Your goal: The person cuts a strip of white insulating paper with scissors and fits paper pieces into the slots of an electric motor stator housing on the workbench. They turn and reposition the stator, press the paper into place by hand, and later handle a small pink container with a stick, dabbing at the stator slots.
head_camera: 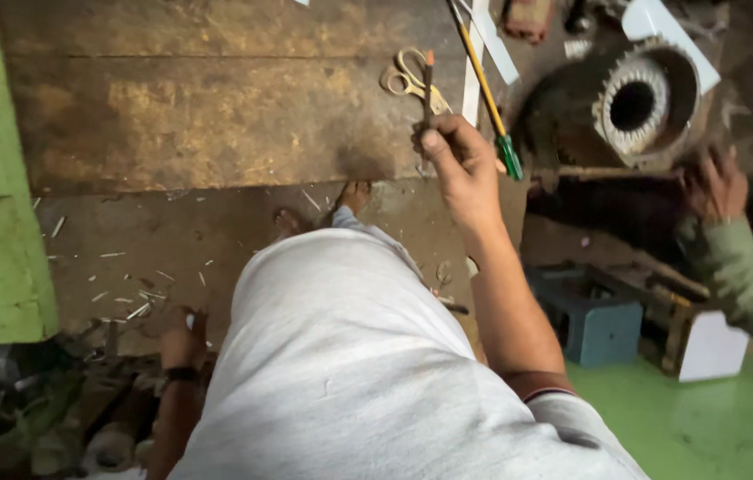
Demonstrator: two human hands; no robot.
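My right grip (458, 158) closes around a thin dark rod (428, 84) that points toward twelve o'clock over the scissors (409, 78) on the wooden bench (199, 116). At seven o'clock, my left grip (183, 338) hangs low, curled around something small and white I cannot identify.

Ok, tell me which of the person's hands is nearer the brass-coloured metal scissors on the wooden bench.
Right. The right hand, holding a thin dark tool, is just below the brass-coloured metal scissors; the left hand hangs low, far down-left of them.
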